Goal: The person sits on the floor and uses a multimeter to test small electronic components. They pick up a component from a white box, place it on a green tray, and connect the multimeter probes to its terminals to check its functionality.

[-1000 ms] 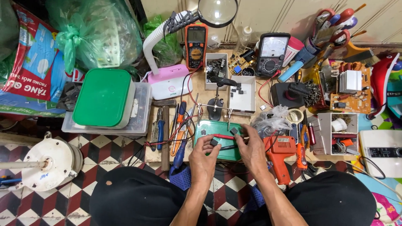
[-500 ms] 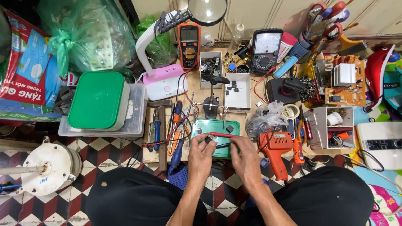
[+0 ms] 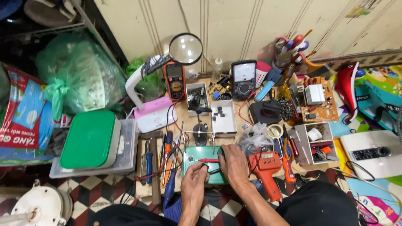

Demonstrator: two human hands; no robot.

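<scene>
My left hand (image 3: 193,181) pinches a small dark part, perhaps a component, over the green tray (image 3: 189,167) at the tabletop's near edge, where spills get caught; my right hand (image 3: 233,162) rests on the tray, fingers closed around the red probe (image 3: 208,160) to keep it steady.

An orange multimeter (image 3: 174,81) with a grey screen stands at the workboard's back edge, a black analog meter (image 3: 243,78) with a white dial right of it. A red-and-blue printed bag (image 3: 23,115) lies beyond the left edge.
</scene>
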